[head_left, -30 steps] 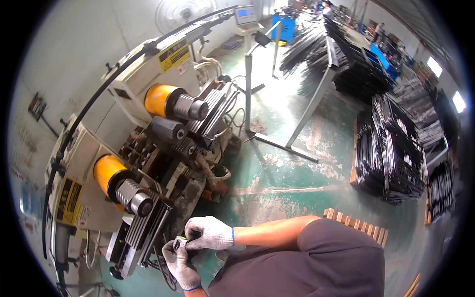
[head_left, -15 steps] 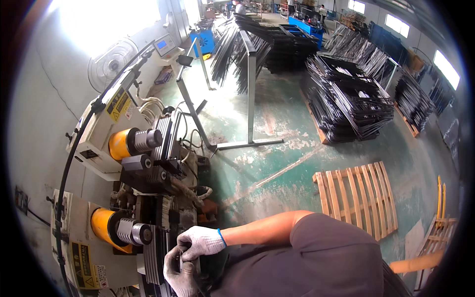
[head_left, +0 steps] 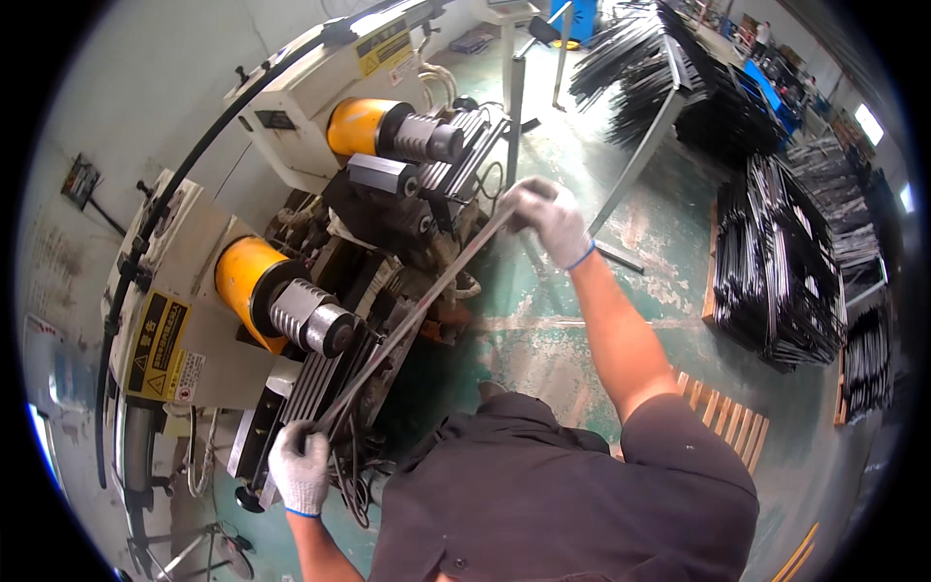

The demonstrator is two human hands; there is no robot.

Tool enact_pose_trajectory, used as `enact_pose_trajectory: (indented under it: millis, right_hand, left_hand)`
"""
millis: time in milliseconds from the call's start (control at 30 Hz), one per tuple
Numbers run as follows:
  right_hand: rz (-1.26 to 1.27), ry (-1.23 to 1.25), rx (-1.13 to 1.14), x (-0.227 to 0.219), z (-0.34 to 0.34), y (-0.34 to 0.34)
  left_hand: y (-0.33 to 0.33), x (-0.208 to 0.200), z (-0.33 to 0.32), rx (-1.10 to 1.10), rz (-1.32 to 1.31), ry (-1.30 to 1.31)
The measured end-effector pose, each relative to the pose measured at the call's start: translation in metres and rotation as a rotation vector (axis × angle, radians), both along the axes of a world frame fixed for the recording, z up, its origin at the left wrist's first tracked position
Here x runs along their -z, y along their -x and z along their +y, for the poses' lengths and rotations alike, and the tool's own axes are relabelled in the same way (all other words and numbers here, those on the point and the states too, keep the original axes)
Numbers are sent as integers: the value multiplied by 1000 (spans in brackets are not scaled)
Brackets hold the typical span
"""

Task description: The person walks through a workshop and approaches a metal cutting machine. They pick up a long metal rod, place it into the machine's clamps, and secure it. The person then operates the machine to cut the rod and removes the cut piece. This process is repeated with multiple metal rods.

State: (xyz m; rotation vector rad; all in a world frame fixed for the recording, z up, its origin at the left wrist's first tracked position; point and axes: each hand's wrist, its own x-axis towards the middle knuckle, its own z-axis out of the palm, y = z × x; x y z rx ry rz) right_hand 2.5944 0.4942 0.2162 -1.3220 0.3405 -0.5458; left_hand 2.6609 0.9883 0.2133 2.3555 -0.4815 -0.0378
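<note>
A long, thin grey metal bar (head_left: 424, 310) runs slantwise between my two gloved hands, a little blurred by motion. My left hand (head_left: 299, 469), in a white knit glove with a blue cuff, is closed around its near lower end. At the far upper end, my right hand (head_left: 549, 219) is closed on the bar too, with that arm stretched forward. Beneath the bar is the front of a machine with a grooved metal bed (head_left: 315, 390). Above that bed sits an orange cylinder (head_left: 254, 281) with a ribbed steel spindle (head_left: 312, 318).
A second machine head (head_left: 373, 126) stands farther off, with hoses beside it. Past my right hand rises a steel stand (head_left: 635, 160). Black metal frames (head_left: 776, 267) are stacked at the right, near a wooden pallet (head_left: 727, 419). Black cables (head_left: 354, 485) hang by the bed.
My hands were close together by the near machine head; now they are far apart, the right forward, the left nearer me, with the bar stretched between. The view has turned left.
</note>
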Motion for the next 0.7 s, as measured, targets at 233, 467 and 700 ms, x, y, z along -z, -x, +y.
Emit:
enact_pose_trajectory:
  millis: [233,467,700]
  right_hand:
    - [21,-16,125,29,-53,-79]
    - [-38,-139,290,47,-55,-133]
    - [-135,-15,373,70,-57,-143]
  left_hand:
    - [9,-28,-6,-142,-48,13]
    - [21,-48,-46,-211,-215,-100]
    - [17,-54,-59,-217,-316,-203]
